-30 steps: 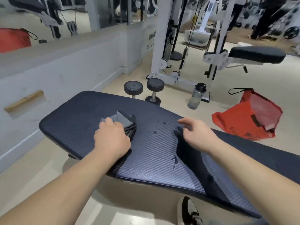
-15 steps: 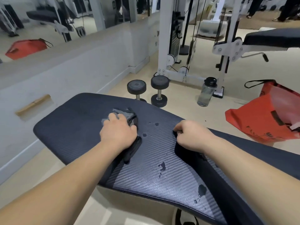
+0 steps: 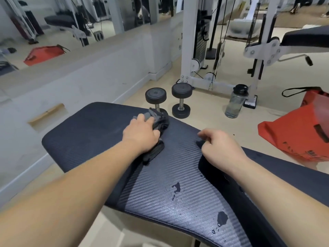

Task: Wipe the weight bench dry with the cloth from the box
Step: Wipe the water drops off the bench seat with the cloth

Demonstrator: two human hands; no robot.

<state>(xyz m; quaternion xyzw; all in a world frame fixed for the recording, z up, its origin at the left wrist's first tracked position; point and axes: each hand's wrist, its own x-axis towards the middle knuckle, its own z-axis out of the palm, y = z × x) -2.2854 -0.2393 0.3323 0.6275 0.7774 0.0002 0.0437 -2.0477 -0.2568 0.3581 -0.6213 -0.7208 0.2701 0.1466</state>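
Note:
The dark blue weight bench [image 3: 85, 132] runs across the view in front of me. My left hand [image 3: 140, 134] grips a bunched grey cloth [image 3: 158, 120] and presses it on the pad near the bench's far edge. My right hand [image 3: 220, 148] lies on the bench to the right, its fingers curled at the dark seam between the pads. Small water puddles [image 3: 176, 187] and drops [image 3: 222, 218] sit on the near part of the pad, below both hands.
Two black dumbbells [image 3: 181, 100] stand on the floor just beyond the bench. A clear water bottle [image 3: 235, 102] is to their right. A red box-like bag [image 3: 299, 132] sits at the right. A white cable machine [image 3: 192, 50] and another bench [image 3: 306, 36] stand behind. A low white wall [image 3: 89, 68] runs along the left.
My left hand has slid the cloth toward the bench's far edge, over the spot where drops lay. My right hand's fingers curled in at the seam. The view has tilted down.

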